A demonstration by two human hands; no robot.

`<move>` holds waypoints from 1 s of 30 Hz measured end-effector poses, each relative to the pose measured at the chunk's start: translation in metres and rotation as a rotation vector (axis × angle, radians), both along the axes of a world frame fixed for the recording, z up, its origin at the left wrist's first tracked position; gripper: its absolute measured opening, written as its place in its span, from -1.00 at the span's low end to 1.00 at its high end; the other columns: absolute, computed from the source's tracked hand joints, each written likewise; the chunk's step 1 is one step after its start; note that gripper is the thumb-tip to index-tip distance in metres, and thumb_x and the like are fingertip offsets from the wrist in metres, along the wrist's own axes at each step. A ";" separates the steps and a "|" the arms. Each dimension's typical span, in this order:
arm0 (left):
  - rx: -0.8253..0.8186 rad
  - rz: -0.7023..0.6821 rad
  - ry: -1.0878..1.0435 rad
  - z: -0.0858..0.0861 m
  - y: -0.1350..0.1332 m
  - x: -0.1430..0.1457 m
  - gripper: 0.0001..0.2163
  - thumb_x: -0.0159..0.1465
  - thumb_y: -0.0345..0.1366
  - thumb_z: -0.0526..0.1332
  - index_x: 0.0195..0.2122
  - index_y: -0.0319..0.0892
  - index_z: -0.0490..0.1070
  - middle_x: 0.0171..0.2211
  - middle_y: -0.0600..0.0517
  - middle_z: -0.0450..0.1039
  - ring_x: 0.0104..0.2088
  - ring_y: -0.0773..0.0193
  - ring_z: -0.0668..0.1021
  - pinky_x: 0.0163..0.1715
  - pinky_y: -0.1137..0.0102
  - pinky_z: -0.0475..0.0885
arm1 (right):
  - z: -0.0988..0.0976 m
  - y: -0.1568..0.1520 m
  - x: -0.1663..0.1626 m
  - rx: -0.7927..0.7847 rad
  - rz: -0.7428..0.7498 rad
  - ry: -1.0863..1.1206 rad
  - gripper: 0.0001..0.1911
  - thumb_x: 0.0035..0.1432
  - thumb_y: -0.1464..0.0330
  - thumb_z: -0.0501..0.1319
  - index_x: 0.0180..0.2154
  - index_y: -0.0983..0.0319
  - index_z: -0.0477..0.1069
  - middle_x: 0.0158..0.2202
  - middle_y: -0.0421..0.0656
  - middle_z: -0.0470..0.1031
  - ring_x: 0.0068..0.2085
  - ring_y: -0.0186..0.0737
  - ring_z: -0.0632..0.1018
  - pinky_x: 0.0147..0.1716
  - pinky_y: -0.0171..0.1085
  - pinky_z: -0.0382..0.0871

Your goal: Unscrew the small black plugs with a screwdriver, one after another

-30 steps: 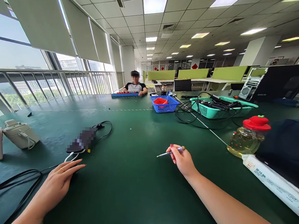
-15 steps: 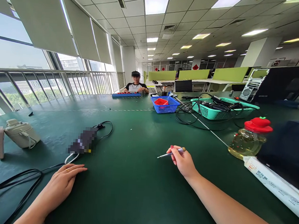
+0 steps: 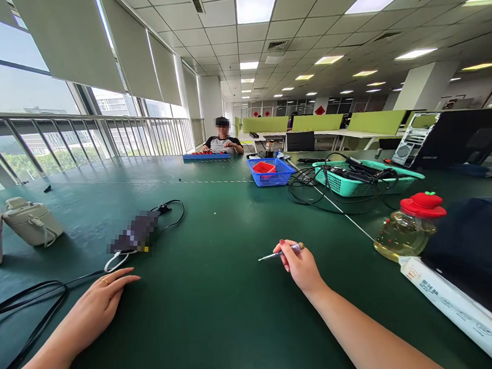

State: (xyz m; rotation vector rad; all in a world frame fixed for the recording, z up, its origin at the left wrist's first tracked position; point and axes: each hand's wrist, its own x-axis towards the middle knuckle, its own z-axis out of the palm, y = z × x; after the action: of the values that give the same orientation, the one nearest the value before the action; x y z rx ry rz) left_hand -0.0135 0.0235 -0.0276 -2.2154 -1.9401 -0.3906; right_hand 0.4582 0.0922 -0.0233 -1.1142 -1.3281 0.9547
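In the head view my right hand [image 3: 300,263] pinches a slim screwdriver [image 3: 270,257], its thin silver tip pointing left and slightly down over the green table [image 3: 203,316]. A brownish end cap shows behind the fingers. My left hand [image 3: 102,298] lies flat on the tabletop at lower left, fingers stretched out and holding nothing. Just beyond its fingertips are a white cable loop [image 3: 114,263] and a dark, blurred-out device [image 3: 135,234]. Black cable [image 3: 56,286] runs beside that hand.
A pale case [image 3: 33,221] stands at left. Further back are a blue basket [image 3: 270,178], a green basket [image 3: 342,185] of cables, and a seated person [image 3: 222,141] behind a blue tray [image 3: 206,157]. At right stand a red-lidded jar [image 3: 406,235] and a long white box [image 3: 452,306].
The view has shifted very slightly. Both hands keep nearly the same places, and the right still holds the screwdriver. The seated person's hand has moved a little.
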 end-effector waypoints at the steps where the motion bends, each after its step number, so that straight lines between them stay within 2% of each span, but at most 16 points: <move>1: 0.006 0.001 0.002 0.000 0.000 0.000 -0.61 0.27 -0.27 0.01 -0.02 -0.01 0.58 0.13 0.00 0.49 0.06 0.09 0.56 0.07 0.26 0.49 | 0.000 0.000 0.000 -0.001 0.000 -0.001 -0.42 0.06 -0.18 0.16 -0.54 0.21 0.45 -0.67 -0.26 0.21 -0.62 -0.32 0.26 -0.63 -0.30 0.12; 16: 0.032 0.021 0.000 -0.002 -0.002 -0.002 -0.64 0.27 -0.22 0.04 -0.05 0.02 0.59 0.15 0.02 0.46 0.09 0.05 0.53 0.07 0.26 0.49 | -0.003 0.001 0.001 -0.003 -0.001 -0.010 -0.41 0.07 -0.19 0.16 -0.53 0.21 0.44 -0.67 -0.27 0.21 -0.62 -0.32 0.26 -0.63 -0.30 0.11; 24: 0.016 0.042 0.042 -0.002 0.000 0.001 -0.65 0.25 -0.19 0.07 -0.07 0.00 0.60 0.12 -0.04 0.47 0.08 0.02 0.53 0.13 0.16 0.44 | -0.006 0.002 0.002 -0.005 0.005 -0.021 -0.42 0.10 -0.17 0.14 -0.52 0.20 0.44 -0.66 -0.26 0.21 -0.61 -0.32 0.26 -0.62 -0.30 0.11; 30: -0.012 0.058 0.048 -0.003 0.001 -0.001 -0.62 0.29 -0.16 0.01 -0.03 0.02 0.58 0.11 -0.09 0.45 0.07 0.00 0.53 0.11 0.11 0.45 | -0.003 0.001 0.001 -0.010 0.006 -0.024 -0.41 0.08 -0.19 0.14 -0.53 0.20 0.44 -0.66 -0.27 0.21 -0.61 -0.32 0.26 -0.62 -0.30 0.10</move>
State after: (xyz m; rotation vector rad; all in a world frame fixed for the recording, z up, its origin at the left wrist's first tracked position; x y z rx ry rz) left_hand -0.0146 0.0245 -0.0305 -2.1492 -1.9825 -0.3158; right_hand 0.4591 0.0933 -0.0265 -1.1336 -1.3481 0.9557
